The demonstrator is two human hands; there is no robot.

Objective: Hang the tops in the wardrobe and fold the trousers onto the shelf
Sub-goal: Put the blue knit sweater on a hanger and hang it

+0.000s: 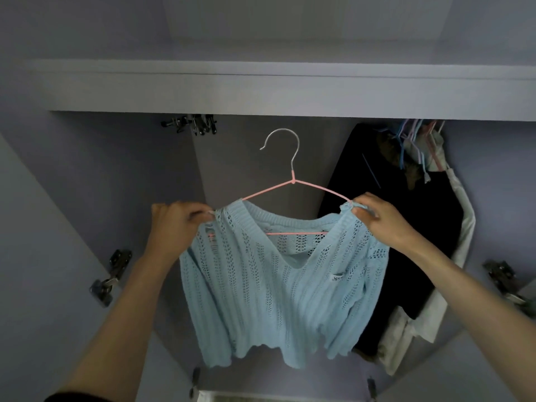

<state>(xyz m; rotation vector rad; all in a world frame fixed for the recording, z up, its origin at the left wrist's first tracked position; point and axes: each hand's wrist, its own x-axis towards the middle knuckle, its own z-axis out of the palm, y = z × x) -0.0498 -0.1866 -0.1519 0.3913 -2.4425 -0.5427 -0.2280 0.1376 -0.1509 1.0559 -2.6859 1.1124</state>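
Note:
A light blue open-knit top (269, 291) hangs on a pink hanger (293, 181) with a silver hook, held up inside the open wardrobe. My left hand (177, 221) pinches the top's left shoulder at the hanger's end. On the other side, my right hand (380, 219) pinches the right shoulder and hanger end. The hook points up and left, below the wardrobe's upper panel (261, 91), touching nothing. The rail is hidden behind that panel.
Dark and pale garments (406, 227) hang on several coloured hangers (417, 140) at the right of the wardrobe. Black clip hangers (194, 124) hang at the upper left. Both doors stand open, with hinges (111, 277) (504, 282) showing.

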